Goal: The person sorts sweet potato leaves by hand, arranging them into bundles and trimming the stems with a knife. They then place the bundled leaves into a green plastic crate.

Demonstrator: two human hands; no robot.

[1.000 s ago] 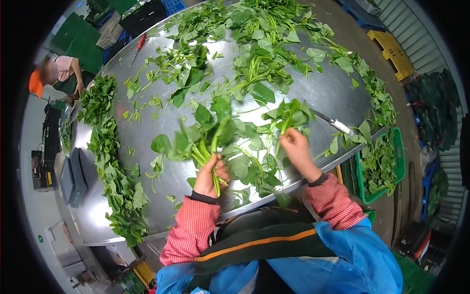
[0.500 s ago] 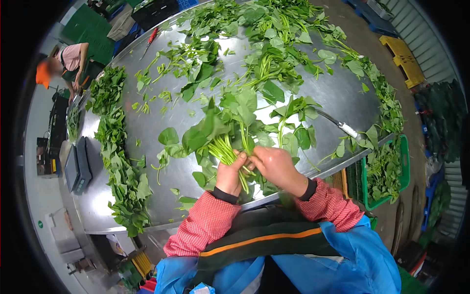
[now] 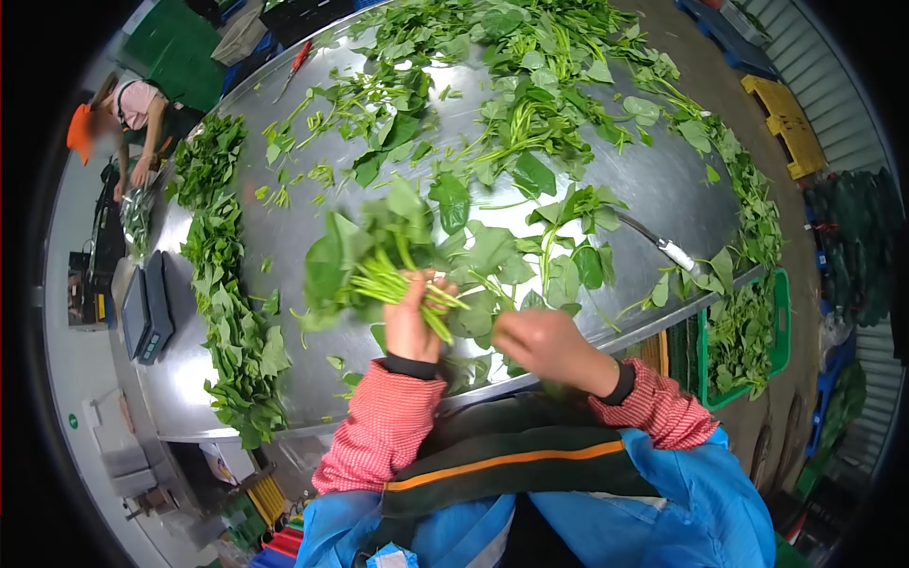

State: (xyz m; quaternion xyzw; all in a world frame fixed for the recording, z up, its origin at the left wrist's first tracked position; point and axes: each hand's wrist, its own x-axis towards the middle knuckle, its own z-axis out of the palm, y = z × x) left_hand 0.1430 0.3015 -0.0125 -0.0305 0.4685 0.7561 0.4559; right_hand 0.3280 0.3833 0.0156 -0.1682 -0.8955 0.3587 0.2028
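My left hand [image 3: 413, 320] is closed around the stems of a bunch of leafy greens [image 3: 381, 276]. The leaves, blurred by motion, fan out up and to the left, and the cut stem ends point down to the right. Off to the right, my right hand [image 3: 544, 343] is apart from the bunch, its fingers curled and slightly smeared; whatever they may pinch is hidden. Loose leafy stems [image 3: 492, 251] lie on the metal table [image 3: 312, 379] just beyond both hands.
A row of greens [image 3: 227, 312] lines the table's left side, and a large heap [image 3: 530, 57] covers the far side. A red-handled tool [image 3: 301, 57] and a white-handled tool [image 3: 680, 256] lie there. A green crate [image 3: 781, 331], a scale [image 3: 150, 312] and a co-worker [image 3: 142, 104] are nearby.
My hands have separated. The left hand has moved left with the bunch, and the right hand has drawn away to the right and slightly down.
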